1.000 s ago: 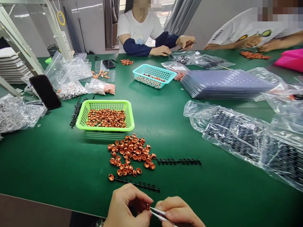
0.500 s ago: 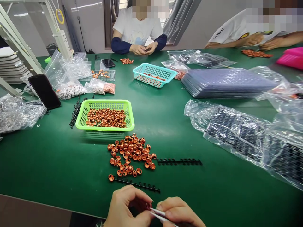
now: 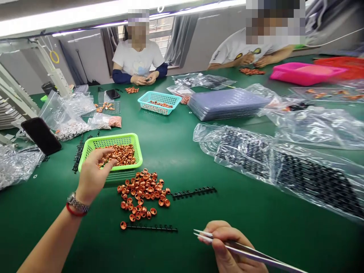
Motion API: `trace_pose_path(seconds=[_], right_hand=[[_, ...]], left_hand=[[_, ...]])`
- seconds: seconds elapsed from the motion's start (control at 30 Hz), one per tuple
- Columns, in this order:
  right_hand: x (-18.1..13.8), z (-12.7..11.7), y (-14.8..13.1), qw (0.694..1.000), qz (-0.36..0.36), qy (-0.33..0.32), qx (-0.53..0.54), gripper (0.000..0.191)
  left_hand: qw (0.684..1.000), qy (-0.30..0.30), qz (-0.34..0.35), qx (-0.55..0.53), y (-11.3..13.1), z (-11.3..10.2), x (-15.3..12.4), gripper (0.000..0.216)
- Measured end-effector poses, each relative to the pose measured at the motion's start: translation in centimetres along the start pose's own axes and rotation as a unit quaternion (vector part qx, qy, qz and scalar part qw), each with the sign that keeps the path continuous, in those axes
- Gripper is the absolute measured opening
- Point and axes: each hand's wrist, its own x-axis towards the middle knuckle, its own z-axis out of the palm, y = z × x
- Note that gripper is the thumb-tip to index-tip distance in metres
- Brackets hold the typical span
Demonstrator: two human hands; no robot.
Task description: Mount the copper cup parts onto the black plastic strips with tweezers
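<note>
My left hand [image 3: 95, 172] hangs over the front left of a green basket [image 3: 139, 151]. Its thumb and index finger are apart, and nothing shows between them. Inside the basket lie many small copper-coloured cups [image 3: 125, 153] with holes in them. My right hand [image 3: 227, 242] grips metal tweezers [image 3: 244, 250] with white tips, which point left and stand slightly apart with nothing between them. A pile of the same cups [image 3: 145, 185] lies on the table before the basket. Beside it is a black plastic strip of small parts [image 3: 195, 192]; a second black strip [image 3: 153, 227] has a cup at its left end.
Across the green table [image 3: 167, 151], two people handle small parts. A blue basket [image 3: 159, 102], stacked clear trays [image 3: 224, 102] and a pink tray [image 3: 307, 74] stand further back. Bags of black strips [image 3: 284, 163] lie right; a phone [image 3: 41, 134] leans at left.
My left hand has left the tweezers' tips and moved up and left to the green basket. My right hand has shifted right with the tweezers. The view has turned right and tilted up.
</note>
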Motion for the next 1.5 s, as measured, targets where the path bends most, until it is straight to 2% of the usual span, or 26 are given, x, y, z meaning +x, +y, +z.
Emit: trace_pose_path(seconds=[0.03, 0.1, 0.17, 0.23, 0.37, 0.57, 0.67, 0.8, 0.97, 1.13, 1.27, 1.5], right_hand=[[0.6, -0.3, -0.2, 1.000, -0.009, 0.014, -0.014, 0.011], [1.6, -1.0, -0.5, 0.998, -0.022, 0.032, -0.046, 0.015], [2.5, -1.4, -0.6, 0.995, -0.016, 0.039, -0.086, 0.018], [3.1, -1.4, -0.6, 0.992, 0.002, 0.031, -0.122, 0.021], [3.4, 0.0, -0.4, 0.990, 0.030, -0.016, -0.138, 0.026], [2.1, 2.9, 0.0, 0.986, 0.045, -0.072, -0.141, 0.028], [1.5, 3.9, 0.0, 0.983, 0.037, -0.085, -0.156, 0.026], [1.3, 4.5, -0.1, 0.975, -0.016, -0.080, -0.208, 0.023], [1.1, 4.5, 0.0, 0.962, -0.080, -0.060, -0.253, 0.021], [0.9, 4.8, -0.1, 0.951, -0.102, -0.040, -0.288, 0.022], [1.1, 4.9, -0.3, 0.948, -0.097, -0.040, -0.300, 0.025], [1.1, 4.9, -0.4, 0.946, -0.099, -0.037, -0.306, 0.027]], left_hand=[[1.000, 0.014, 0.018, 0.020, -0.5, 0.1, 0.9, 0.030], [0.998, 0.001, 0.052, 0.036, -0.7, 1.0, 1.2, 0.028], [0.993, -0.063, 0.091, 0.039, -0.1, 2.8, -0.2, 0.014], [0.981, -0.146, 0.122, 0.037, 0.9, 4.8, -2.4, 0.012], [0.955, -0.252, 0.148, 0.054, 2.9, 8.4, -5.3, 0.016], [0.937, -0.307, 0.140, 0.084, 3.6, 10.7, -5.6, 0.013], [0.939, -0.313, 0.125, 0.067, 3.5, 10.6, -5.7, 0.016], [0.946, -0.308, 0.092, 0.031, 4.2, 8.9, -7.0, 0.015], [0.949, -0.306, -0.013, -0.072, 4.7, 6.7, -11.3, 0.021], [0.952, -0.256, -0.078, -0.150, 3.6, 7.2, -14.9, 0.022], [0.956, -0.212, -0.115, -0.165, 3.4, 7.5, -15.4, 0.019], [0.947, -0.237, -0.153, -0.151, 4.0, 7.2, -14.8, 0.019]])
